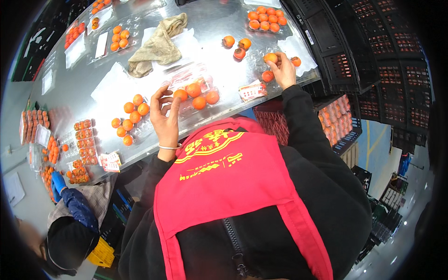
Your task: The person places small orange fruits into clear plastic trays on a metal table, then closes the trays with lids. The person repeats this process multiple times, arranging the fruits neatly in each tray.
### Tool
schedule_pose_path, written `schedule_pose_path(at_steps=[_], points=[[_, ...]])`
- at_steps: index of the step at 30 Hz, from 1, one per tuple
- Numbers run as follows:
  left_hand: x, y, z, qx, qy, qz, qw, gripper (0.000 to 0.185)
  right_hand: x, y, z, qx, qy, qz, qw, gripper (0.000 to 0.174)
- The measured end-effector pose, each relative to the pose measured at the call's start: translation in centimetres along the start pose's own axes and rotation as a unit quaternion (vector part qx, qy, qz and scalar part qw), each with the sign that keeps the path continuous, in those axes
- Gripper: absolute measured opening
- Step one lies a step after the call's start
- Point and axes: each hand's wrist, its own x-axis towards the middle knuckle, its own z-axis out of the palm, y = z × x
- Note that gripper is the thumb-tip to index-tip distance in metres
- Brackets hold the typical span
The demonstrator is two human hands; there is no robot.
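My right hand grips an orange persimmon by the fingertips. Beneath it is a clear plastic tray, with another persimmon at its near side. One more persimmon sits just right of my fingers. My left hand has fingers and thumb apart, their tips against or very near a persimmon. That fruit is at the left end of a clear tray bearing several persimmons. Left of this hand, loose persimmons lie grouped on clear plastic.
Three persimmons lie on the metal table. A filled tray stands beyond. A crumpled cloth and printed cards are on top. Black crates line the right side. A co-worker's blue-gloved hand is at left.
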Motion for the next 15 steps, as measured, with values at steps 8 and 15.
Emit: schedule_pose_path(at_steps=[8,15], points=[[-0.1,-0.6,-0.2,-0.018,0.009,-0.032,0.999,0.041,1.6,4.0,0.3,-0.264,-0.001,-0.157,0.952,0.039],[-0.3,-1.5,-0.8,-0.026,0.016,-0.047,0.998,0.036,0.4,-1.9,0.9,-0.217,0.051,-0.178,0.958,0.043]])
